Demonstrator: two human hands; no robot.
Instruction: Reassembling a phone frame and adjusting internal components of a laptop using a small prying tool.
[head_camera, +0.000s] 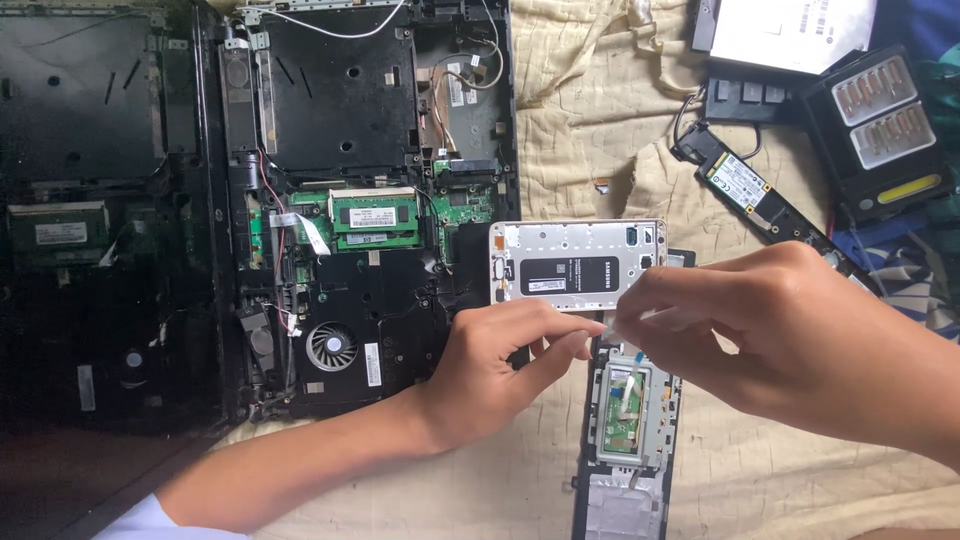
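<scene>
Head cam looks straight down: left hand (500, 365) and right hand (770, 325) meet fingertip to fingertip, both pinching a thin pale ribbon strip (630, 322) above the touchpad panel (625, 415), so it's pulled taut. Silver phone frame (578, 262) lies just behind, next to the opened laptop chassis (360, 200) on the cream cloth (620, 130).
</scene>
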